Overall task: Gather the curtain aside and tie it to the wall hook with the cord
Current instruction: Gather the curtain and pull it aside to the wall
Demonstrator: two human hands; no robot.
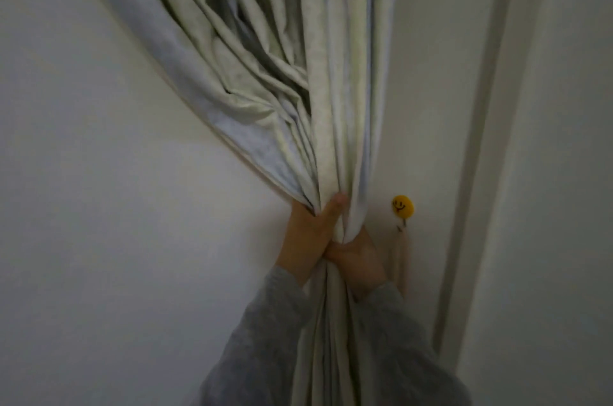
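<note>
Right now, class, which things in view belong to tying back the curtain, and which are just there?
Part of the job:
curtain
yellow smiley wall hook
cord hanging from it
left hand
right hand

Just there:
wall
door frame

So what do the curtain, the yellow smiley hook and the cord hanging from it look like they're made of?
Curtain: a woven fabric, matte pale green-grey with a lighter backing, falling in soft creased folds. Hook: probably glossy plastic, a smooth yellow disc with a printed face. Cord: seems a soft pale textile band, though it is too blurred to be sure.
</note>
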